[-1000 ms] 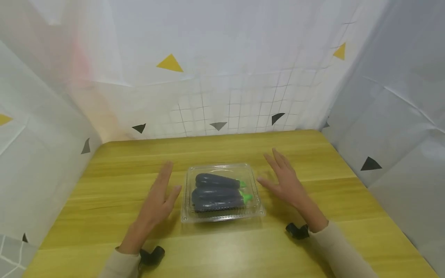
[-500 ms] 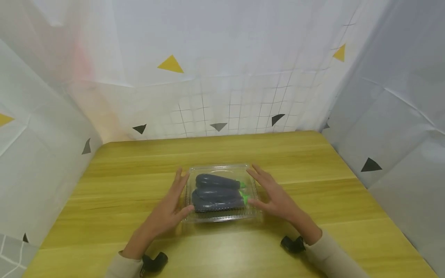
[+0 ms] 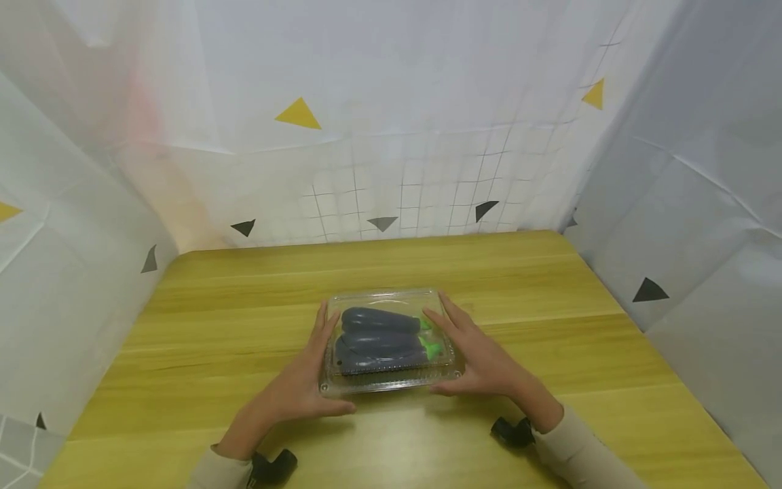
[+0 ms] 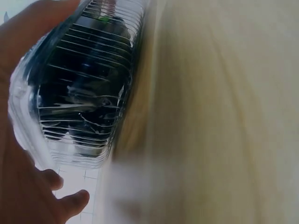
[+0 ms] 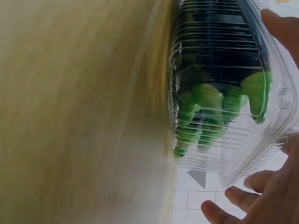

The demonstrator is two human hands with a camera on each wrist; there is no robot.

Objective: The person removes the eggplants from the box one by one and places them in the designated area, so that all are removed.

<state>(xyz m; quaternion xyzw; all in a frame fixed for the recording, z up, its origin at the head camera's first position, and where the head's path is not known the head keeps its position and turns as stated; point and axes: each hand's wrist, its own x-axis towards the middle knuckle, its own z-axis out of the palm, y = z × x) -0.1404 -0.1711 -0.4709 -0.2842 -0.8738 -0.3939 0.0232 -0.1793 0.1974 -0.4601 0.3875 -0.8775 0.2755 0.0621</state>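
Note:
A clear plastic clamshell box (image 3: 391,384) stands closed on the table, with several dark eggplants (image 3: 379,343) with green stem ends inside. My left hand (image 3: 299,387) is at its left side, thumb out past the front corner and fingers along the side. In the left wrist view, the fingers (image 4: 74,203) reach past the box's far corner. At the right side is my right hand (image 3: 482,356), thumb by the front corner and fingertips over the rim. The right wrist view has its thumb (image 5: 279,28) at the rim and spread fingers (image 5: 240,198) beyond the box.
The wood-grain table (image 3: 244,326) extends around the box. White sheeting (image 3: 391,102) with yellow and dark triangles rises behind and on both sides. A black device (image 3: 275,467) is on the left wrist, another (image 3: 512,432) on the right.
Both hands have moved inward from apart to the box's two sides. Their thumbs have come down toward its front corners. The box stays in about the same place.

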